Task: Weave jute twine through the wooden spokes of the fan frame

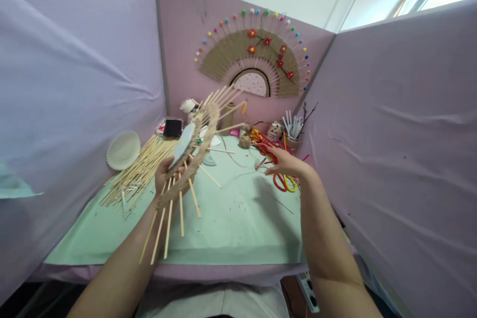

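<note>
In the head view, the left hand point(166, 171) pinches the woven stick frame point(204, 145) by its disc point(184, 144), tilted above the table point(231, 231); I'd fear that off-centre grip letting it twist. The right hand point(286, 161), fingers spread beside red stems point(261, 140), might snag them.

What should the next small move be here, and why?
Probably bring the right hand over to the stick fan: only the left hand supports it, the right is well apart from it, and its stick ends are bare beyond the brown band.
</note>
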A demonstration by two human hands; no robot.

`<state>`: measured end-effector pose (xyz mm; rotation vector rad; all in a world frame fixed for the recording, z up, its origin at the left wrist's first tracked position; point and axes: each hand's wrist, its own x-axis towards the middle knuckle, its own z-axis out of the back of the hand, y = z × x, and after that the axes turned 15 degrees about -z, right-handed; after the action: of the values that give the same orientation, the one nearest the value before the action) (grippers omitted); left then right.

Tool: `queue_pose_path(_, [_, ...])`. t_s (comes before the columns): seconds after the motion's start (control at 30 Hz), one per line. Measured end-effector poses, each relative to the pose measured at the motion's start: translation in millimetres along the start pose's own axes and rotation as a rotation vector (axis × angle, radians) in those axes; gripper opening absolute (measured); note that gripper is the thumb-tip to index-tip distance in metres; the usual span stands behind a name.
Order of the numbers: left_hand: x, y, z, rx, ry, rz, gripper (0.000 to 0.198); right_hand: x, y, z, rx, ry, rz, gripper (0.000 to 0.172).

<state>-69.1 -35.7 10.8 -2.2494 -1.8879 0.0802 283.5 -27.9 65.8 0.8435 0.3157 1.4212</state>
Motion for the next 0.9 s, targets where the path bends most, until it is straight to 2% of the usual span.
queue_pose_path(0.03, [1,0,0.6,0.034,-0.031,0.041,0.038,-8,15,-7,0.033,0.147,0.03,0.068])
queue_pose_path(0.1, [1,1,-0.2,0.094,-0.079,0.113,0.039,-26,44,-20,0.203,0.339,0.112,0.069])
queue_pose_path(0.2, [0,3,-2.0,0.18,-0.075,0.176,0.039,-49,73,-43,0.543,0.506,0.175,0.067])
queue_pose_path(0.27, [0,5,-1.6,0.23,-0.048,0.187,0.038,-59,77,-61,0.692,0.566,0.135,0.065])
queue_pose_path(0.3, [0,6,-1.3,0.248,-0.038,0.186,0.037,-62,75,-69,0.753,0.59,0.087,0.059])
queue_pose_path(0.4, [2,9,-2.0,0.293,-0.026,0.218,0.036,-63,60,-88,0.945,0.559,-0.08,0.029])
queue_pose_path(0.53, [14,3,-6.8,0.402,-0.014,0.349,0.042,-57,37,-94,1.139,0.38,-0.158,0.035])
queue_pose_path(0.63, [29,-12,-8.8,0.516,-0.017,0.447,0.046,-53,28,-92,1.202,0.335,-0.203,0.034])
queue_pose_path(0.77, [40,-29,-6.9,0.657,-0.023,0.397,0.049,-53,23,-95,1.249,0.409,-0.252,0.029])
queue_pose_path(0.9, [36,-30,1.0,0.73,-0.053,0.318,0.048,-55,21,-100,1.293,0.504,-0.335,0.029])
